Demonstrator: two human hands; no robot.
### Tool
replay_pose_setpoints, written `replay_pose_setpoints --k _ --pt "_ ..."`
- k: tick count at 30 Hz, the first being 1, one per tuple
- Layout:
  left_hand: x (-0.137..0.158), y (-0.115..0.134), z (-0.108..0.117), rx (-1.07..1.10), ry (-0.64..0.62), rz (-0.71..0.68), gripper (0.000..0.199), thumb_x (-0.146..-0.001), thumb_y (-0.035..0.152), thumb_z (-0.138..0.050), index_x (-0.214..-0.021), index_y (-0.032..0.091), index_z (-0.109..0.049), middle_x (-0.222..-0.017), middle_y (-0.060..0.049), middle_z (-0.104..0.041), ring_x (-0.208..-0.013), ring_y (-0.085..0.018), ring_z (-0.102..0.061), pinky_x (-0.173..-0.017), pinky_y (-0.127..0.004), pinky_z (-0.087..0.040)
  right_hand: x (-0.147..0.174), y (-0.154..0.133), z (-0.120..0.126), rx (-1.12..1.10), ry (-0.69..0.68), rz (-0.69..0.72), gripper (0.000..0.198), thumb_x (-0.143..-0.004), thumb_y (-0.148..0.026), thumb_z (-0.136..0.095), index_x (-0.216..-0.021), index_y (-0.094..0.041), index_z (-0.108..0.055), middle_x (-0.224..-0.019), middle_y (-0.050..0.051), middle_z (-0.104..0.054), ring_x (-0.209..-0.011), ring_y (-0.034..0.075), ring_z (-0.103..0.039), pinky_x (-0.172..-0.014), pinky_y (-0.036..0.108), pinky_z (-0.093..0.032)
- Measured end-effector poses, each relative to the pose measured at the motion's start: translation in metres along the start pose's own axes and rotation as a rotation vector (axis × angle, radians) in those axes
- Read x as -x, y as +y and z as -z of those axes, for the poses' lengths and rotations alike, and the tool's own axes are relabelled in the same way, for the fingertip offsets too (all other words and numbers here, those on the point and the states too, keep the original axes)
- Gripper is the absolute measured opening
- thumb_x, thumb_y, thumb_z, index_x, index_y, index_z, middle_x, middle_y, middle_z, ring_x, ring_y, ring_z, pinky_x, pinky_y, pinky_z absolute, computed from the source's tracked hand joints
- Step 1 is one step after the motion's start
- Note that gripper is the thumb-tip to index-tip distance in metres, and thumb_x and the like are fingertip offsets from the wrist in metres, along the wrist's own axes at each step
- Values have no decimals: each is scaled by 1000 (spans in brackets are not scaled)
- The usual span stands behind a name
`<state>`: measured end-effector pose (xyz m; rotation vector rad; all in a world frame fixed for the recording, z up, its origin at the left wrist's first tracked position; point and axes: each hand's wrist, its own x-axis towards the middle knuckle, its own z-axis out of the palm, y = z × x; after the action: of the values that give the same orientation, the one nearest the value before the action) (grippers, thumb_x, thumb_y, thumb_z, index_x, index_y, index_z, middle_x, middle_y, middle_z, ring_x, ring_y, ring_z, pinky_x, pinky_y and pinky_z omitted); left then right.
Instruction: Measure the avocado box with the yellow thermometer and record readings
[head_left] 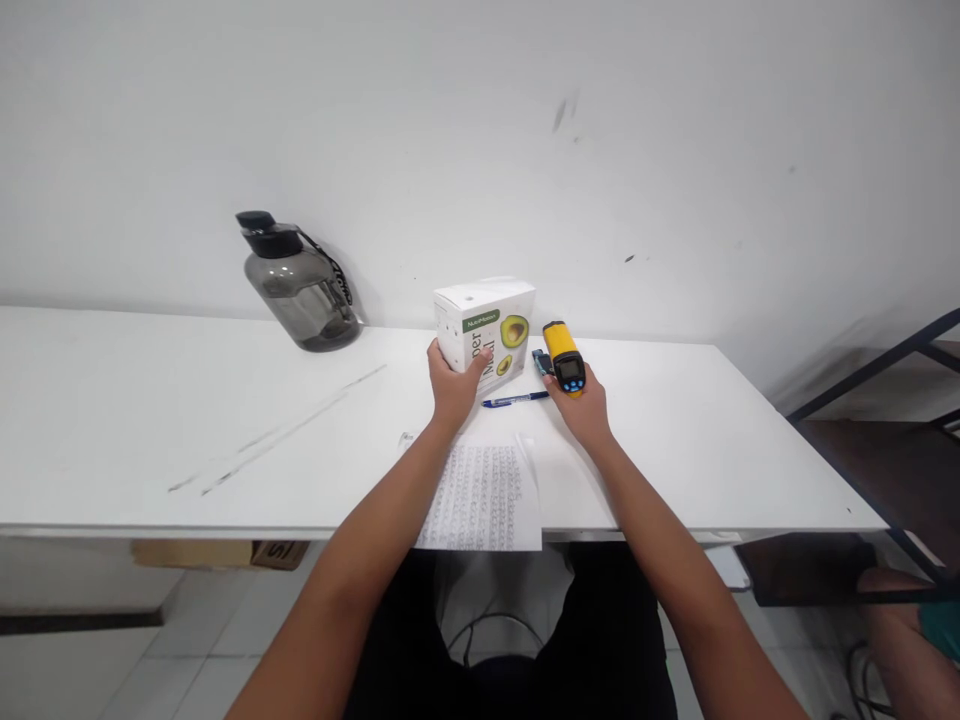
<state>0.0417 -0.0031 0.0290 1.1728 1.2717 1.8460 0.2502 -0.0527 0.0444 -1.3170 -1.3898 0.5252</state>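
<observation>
while the left hand (453, 392) closes around the lower left of a white carton (495, 330), its thumb lies flat across the printed front. the carton is a crisp-edged box of thin, smooth card, with a green label band and two halved avocados on that face; it stands upright, slightly turned, at the back middle of the table (660, 440), though i cannot tell whether its base bears on the surface. the right hand (585, 408) is wrapped around a yellow-and-black handheld device (564, 352), a rounded plastic body with a small dark screen and blue buttons. just beside it is a small dark bluish item, too small to make out. between the hands lies a slim blue pen (514, 400), and nearer the front edge are thin paper sheets (484, 495) covered in dense rows of print, partly under the left forearm. well to the left, a translucent grey jug bottle (300, 295) with a black cap and strap stands near the matte, scuffed white wall (465, 130).
</observation>
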Motion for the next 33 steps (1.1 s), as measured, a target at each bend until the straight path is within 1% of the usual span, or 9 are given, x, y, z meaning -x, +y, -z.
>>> replay_pose_setpoints --k 5,11,15,21,28,33 --pt "-4 -1 2 -26 63 18 77 -68 50 -91 -126 24 -47 -132 -12 -61 -126 -29 -62 -108 -49 -54 -3 3 0 3 30 -65 57 -79 -60 -65 -120 -20 -63 -110 10 -73 -100 28 -66 -88 42 -54" --pt "-4 -1 2 -19 56 21 76 -68 50 -91 -126 26 -47 -133 -12 -60 -127 -29 -62 -109 -49 -54 -6 8 -3 -26 33 -138 55 -79 -58 -65 -119 -22 -63 -110 10 -73 -98 28 -66 -85 40 -54" --pt "-3 0 1 -13 56 29 76 -68 50 -90 -125 25 -46 -134 -13 -61 -128 -29 -62 -109 -50 -54 -5 4 -1 -27 42 -129 54 -80 -59 -64 -119 -22 -63 -109 9 -73 -98 28 -66 -85 40 -53" --pt "-2 2 1 -8 57 42 75 -69 48 -90 -125 24 -46 -133 -13 -61 -127 -29 -63 -108 -49 -55 -3 1 0 -19 40 -120 55 -80 -60 -64 -120 -22 -62 -111 9 -72 -101 28 -66 -90 42 -53" --pt "-2 1 1 -1 46 30 74 -70 49 -90 -124 25 -47 -133 -13 -62 -126 -30 -63 -107 -49 -56 -4 4 -1 -37 20 -161 52 -79 -57 -67 -117 -22 -64 -111 10 -73 -102 29 -66 -91 43 -53" --pt "-3 0 1 -2 45 29 73 -70 50 -90 -124 25 -47 -132 -13 -62 -125 -30 -64 -106 -49 -56 -5 4 -1 -40 8 -187 55 -79 -56 -65 -121 -21 -63 -115 11 -72 -107 29 -66 -97 46 -52"
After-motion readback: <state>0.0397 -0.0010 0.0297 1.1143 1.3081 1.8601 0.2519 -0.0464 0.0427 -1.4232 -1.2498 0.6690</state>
